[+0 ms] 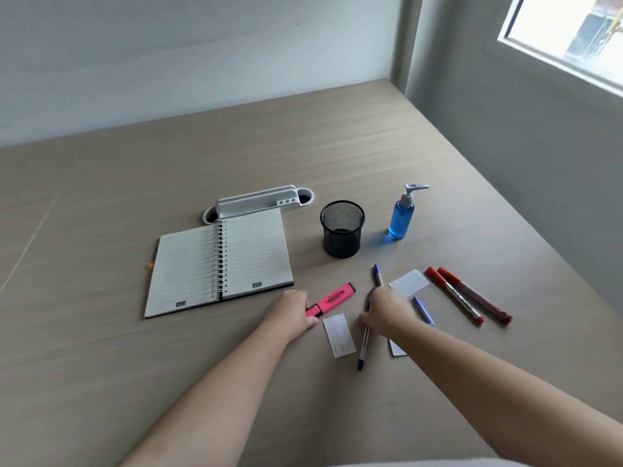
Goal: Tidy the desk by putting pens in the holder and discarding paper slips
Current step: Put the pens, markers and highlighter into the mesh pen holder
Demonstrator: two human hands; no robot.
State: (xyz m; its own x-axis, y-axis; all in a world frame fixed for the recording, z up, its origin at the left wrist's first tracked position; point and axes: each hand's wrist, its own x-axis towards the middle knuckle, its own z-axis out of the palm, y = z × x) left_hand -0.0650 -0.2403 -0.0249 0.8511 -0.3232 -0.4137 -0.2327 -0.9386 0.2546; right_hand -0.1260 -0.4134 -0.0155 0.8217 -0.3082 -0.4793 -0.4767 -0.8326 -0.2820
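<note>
A black mesh pen holder (342, 229) stands empty at mid-desk. My left hand (293, 313) grips the near end of a pink highlighter (333, 298) lying on the desk. My right hand (384, 310) closes over two blue pens: one (377, 276) sticks out beyond the fingers, another (363, 348) runs toward me. A third blue pen (424, 311) lies just right of that hand. Two red markers (468, 296) lie further right. Paper slips lie near: one (338, 335) between my hands, one (409, 282) behind my right hand, one (397, 348) partly under my forearm.
An open spiral notebook (219, 264) lies to the left, with a white desk cable tray (259, 203) behind it. A blue sanitizer pump bottle (403, 212) stands right of the holder. Walls border the desk at the back and right.
</note>
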